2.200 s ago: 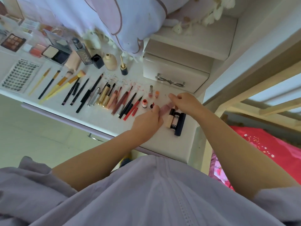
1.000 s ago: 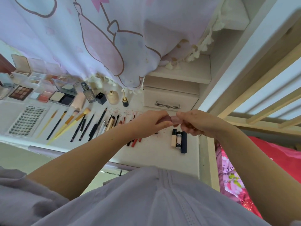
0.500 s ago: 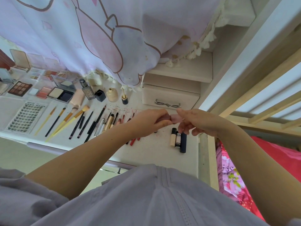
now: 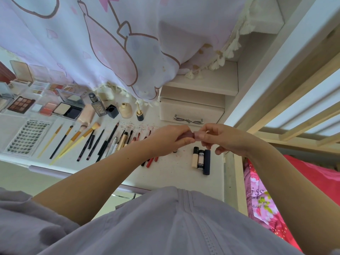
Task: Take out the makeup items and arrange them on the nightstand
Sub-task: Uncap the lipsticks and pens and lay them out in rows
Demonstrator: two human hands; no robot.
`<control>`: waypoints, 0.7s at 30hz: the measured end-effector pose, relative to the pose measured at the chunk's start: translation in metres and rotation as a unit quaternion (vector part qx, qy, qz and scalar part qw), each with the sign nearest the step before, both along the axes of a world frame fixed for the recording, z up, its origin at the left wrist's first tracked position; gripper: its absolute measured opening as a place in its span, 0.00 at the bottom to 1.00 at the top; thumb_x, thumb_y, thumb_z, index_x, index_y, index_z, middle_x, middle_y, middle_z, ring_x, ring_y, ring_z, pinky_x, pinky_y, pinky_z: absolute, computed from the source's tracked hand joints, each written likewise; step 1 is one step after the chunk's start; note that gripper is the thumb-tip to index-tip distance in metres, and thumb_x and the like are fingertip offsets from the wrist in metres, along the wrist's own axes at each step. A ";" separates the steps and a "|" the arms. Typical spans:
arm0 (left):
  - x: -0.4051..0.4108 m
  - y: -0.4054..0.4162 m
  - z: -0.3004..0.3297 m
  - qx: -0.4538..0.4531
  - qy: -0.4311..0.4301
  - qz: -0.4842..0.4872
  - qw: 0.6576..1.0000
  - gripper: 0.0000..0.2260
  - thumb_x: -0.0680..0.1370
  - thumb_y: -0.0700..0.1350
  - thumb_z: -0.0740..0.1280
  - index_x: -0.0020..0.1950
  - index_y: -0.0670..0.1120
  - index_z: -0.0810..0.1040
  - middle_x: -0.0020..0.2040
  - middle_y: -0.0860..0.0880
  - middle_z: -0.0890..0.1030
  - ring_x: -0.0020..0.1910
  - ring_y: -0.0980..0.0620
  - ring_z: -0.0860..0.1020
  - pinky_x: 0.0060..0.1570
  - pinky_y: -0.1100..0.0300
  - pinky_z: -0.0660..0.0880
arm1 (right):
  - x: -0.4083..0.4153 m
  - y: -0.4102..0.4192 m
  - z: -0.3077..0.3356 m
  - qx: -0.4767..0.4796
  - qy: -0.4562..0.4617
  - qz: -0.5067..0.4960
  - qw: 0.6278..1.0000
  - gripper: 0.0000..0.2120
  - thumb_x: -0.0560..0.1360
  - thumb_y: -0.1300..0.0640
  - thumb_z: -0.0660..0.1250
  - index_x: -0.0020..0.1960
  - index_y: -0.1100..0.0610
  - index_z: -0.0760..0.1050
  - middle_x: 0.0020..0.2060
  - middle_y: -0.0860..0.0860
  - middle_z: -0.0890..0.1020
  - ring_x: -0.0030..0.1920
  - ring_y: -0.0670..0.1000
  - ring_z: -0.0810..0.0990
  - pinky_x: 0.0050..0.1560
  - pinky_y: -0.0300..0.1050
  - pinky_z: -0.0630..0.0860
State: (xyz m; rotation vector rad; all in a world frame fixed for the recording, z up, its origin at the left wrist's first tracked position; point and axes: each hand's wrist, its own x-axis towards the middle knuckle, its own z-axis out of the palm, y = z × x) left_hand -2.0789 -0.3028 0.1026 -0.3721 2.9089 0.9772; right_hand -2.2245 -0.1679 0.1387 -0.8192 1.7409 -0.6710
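My left hand (image 4: 170,138) and my right hand (image 4: 223,138) hold one small pink-mauve lip tube (image 4: 189,135) between them, above the white nightstand top (image 4: 174,172). The left fingers grip its darker body, the right fingers its paler end. Under my hands lie three tubes side by side (image 4: 201,159). A row of pencils and lip liners (image 4: 110,144) and several brushes (image 4: 73,139) runs left. Palettes and compacts (image 4: 60,109), bottles (image 4: 125,109) and a lash sheet (image 4: 27,138) sit further back and left.
A pink printed curtain (image 4: 110,43) hangs over the back of the top. A small white drawer box with a metal handle (image 4: 189,113) stands behind my hands. Right of the nightstand are a wooden bed frame (image 4: 294,129) and red bedding (image 4: 303,181).
Both hands lifted the pink tube off the nightstand and now hold it in the air at its two ends. My view tilted up towards the curtain.
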 end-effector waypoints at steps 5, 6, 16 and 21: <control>-0.002 0.001 0.002 -0.008 0.007 -0.006 1.000 0.10 0.79 0.54 0.59 0.49 0.47 0.72 0.35 0.57 0.71 0.33 0.60 0.69 0.35 0.65 0.66 | -0.001 0.000 0.002 0.031 -0.008 -0.030 0.999 0.22 0.78 0.40 0.55 0.47 0.56 0.78 0.32 0.50 0.78 0.30 0.46 0.71 0.29 0.36 0.67; -0.002 0.002 0.003 -0.012 0.007 -0.009 1.000 0.11 0.79 0.54 0.59 0.49 0.47 0.72 0.35 0.57 0.71 0.33 0.61 0.69 0.34 0.66 0.66 | -0.002 0.000 0.001 0.023 -0.006 -0.018 1.000 0.20 0.78 0.42 0.57 0.47 0.56 0.78 0.32 0.50 0.77 0.31 0.46 0.71 0.30 0.36 0.68; -0.001 0.001 0.003 -0.021 0.004 -0.018 1.000 0.08 0.79 0.54 0.60 0.47 0.51 0.69 0.35 0.59 0.70 0.33 0.61 0.68 0.33 0.66 0.64 | 0.001 0.001 -0.002 0.022 -0.017 -0.012 1.000 0.19 0.79 0.43 0.56 0.47 0.57 0.77 0.30 0.49 0.75 0.30 0.45 0.70 0.31 0.36 0.68; 0.000 -0.002 0.000 -0.013 0.001 -0.009 1.000 0.09 0.79 0.55 0.60 0.48 0.50 0.71 0.35 0.58 0.71 0.34 0.61 0.70 0.36 0.63 0.68 | -0.001 0.003 0.001 0.007 -0.036 -0.005 0.999 0.17 0.73 0.41 0.62 0.51 0.53 0.77 0.39 0.49 0.81 0.39 0.45 0.77 0.39 0.38 0.73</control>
